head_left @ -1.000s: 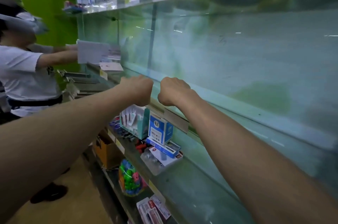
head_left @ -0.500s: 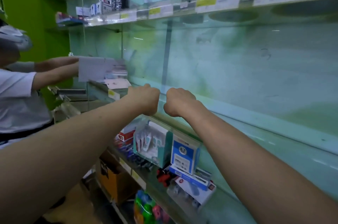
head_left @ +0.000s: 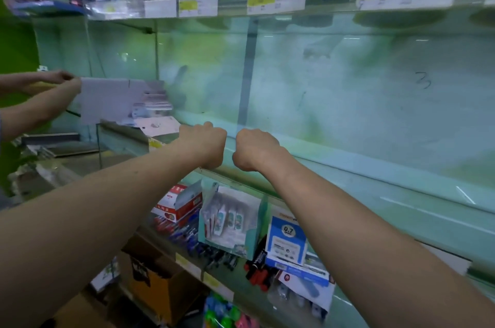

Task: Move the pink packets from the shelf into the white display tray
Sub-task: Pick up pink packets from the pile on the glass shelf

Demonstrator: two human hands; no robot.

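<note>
At glass shelf (head_left: 375,188) front, L hand (head_left: 205,144) & R hand (head_left: 255,149) seen fisted; whether anything gripped can't be told. Task's pink packets not located; judged light, floppy, slick, to be pinched at edges.

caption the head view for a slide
Left hand and right hand curled side by side at the front edge of the glass shelf, above boxed stationery.

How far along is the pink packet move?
Done: nothing that shows; no pink packets can be made out in any white tray. In hand: the left hand and right hand are curled at the front edge of the clear glass shelf; each grip's contents are hidden, no pink showing. Left: apparently the whole move. The white carton held by another person at far left may be the tray; unclear.
</note>
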